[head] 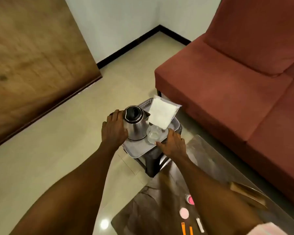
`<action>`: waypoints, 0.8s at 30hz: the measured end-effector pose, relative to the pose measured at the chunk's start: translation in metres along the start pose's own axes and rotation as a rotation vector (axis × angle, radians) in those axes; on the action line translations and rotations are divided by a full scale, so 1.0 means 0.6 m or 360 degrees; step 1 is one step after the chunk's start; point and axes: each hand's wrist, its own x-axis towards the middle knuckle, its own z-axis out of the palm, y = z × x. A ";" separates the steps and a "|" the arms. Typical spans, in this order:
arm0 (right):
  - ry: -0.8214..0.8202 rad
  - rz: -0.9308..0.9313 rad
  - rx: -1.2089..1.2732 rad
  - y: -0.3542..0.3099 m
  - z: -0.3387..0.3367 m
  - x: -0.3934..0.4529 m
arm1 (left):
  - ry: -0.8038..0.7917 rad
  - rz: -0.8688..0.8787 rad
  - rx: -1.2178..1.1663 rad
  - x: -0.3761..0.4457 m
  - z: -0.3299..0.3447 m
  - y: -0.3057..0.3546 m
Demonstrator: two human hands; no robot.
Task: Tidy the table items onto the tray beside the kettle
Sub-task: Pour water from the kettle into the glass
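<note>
No readable text, label, brand, number or sign anywhere. Steel electric kettle (135, 123): no visible marking. White flat packet in clear wrap (161, 114): plain. Orange strips (187, 229) at glass table's near edge: dark marks, too blurred to read.

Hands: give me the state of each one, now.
Left hand: gripping the kettle at its handle side.
Right hand: open, fingers spread, resting on the tray edge beside the glass.

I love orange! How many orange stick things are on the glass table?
2. One orange stick lies at the table's near edge, the other orange stick just right of it. Both run off the picture's bottom; the arm may hide more.
</note>
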 end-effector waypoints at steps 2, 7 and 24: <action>-0.0021 0.0049 0.0100 0.003 0.038 0.032 | 0.0001 -0.0013 0.0023 0.028 0.022 -0.019; 0.0011 0.0169 0.0206 0.013 0.120 0.088 | -0.0023 0.0019 0.0066 0.085 0.076 -0.047; 0.0435 0.0187 0.0620 0.031 0.180 0.135 | -0.0384 0.0005 0.0156 0.177 0.074 -0.044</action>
